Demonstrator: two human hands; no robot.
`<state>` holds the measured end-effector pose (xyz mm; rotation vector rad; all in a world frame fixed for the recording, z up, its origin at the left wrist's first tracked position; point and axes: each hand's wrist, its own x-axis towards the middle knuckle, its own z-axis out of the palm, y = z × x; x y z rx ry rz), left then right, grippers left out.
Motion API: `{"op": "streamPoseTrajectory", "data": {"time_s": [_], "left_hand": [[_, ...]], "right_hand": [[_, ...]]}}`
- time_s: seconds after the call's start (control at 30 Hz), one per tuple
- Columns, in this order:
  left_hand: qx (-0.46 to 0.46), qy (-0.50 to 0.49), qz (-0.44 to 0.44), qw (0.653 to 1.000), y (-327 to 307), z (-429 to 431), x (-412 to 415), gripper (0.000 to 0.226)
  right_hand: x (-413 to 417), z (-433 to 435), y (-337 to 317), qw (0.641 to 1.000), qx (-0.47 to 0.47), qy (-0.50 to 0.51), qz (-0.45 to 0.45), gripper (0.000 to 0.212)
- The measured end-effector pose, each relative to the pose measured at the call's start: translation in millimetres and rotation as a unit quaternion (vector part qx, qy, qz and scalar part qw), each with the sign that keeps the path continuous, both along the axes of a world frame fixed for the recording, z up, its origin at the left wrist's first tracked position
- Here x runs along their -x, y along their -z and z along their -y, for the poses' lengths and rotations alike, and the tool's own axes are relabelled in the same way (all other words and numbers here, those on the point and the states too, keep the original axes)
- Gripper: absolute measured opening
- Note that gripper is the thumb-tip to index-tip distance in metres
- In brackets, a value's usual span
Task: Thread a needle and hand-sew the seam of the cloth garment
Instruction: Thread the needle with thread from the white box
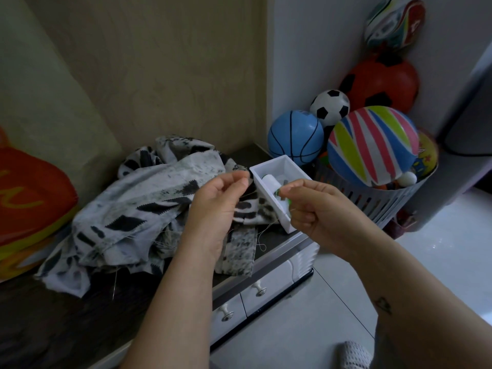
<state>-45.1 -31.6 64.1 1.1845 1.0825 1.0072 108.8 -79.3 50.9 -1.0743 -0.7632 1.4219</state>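
Nearby, a box (271, 162) and ball basket (386, 206) sit beside the cloth (149, 198); left hand (221, 201) and right hand (314, 206) pinch thread (262, 246).

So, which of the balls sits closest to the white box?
The blue basketball, directly behind the white box. It alone is plain blue with black lines, and it sits lowest and farthest left of the pile.

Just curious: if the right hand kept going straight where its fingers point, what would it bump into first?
Probably the left hand, whose fingers face the right hand. The white box lies between them in the picture but seems lower; depth is unclear.
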Motion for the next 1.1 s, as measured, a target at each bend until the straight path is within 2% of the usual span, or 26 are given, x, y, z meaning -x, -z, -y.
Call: {"op": "streamPoseTrajectory", "data": {"time_s": [0.1, 0.2, 0.3, 0.53, 0.67, 0.8, 0.97, 1.1], "left_hand": [[-0.116, 0.039, -0.091, 0.988, 2.2, -1.4, 3.4, 0.023], [-0.212, 0.105, -0.142, 0.961, 1.7, 4.1, 2.5, 0.031], [-0.278, 0.127, -0.195, 0.932, 4.8, 6.5, -1.1, 0.024], [-0.313, 0.099, -0.238, 0.914, 8.7, 2.4, -0.4, 0.014], [-0.322, 0.109, -0.238, 0.91, 10.7, 3.8, -0.4, 0.023], [-0.338, 0.089, -0.241, 0.905, 9.6, 3.0, -1.8, 0.01], [-0.372, 0.061, -0.254, 0.891, 13.2, -0.9, -1.7, 0.004], [-0.398, 0.021, -0.282, 0.873, 14.9, -0.3, -2.3, 0.021]], "right_hand": [[-1.7, 0.4, -0.9, 1.0, -0.002, -0.003, 0.01, 0.014], [-3.6, 1.2, -2.2, 0.999, -0.004, -0.023, 0.029, 0.007], [-5.1, 1.2, -1.4, 0.998, 0.002, -0.031, 0.045, 0.008], [-7.1, 0.3, -2.8, 0.998, -0.001, -0.034, 0.05, 0.008], [-7.4, 0.1, -2.7, 0.998, 0.002, -0.037, 0.046, 0.018], [-6.5, 0.3, -3.6, 0.997, 0.005, -0.043, 0.057, 0.014], [-7.7, -0.1, -3.5, 0.998, 0.0, -0.036, 0.057, 0.011], [-6.9, 0.1, -4.3, 0.997, -0.021, -0.052, 0.06, 0.007]]}}
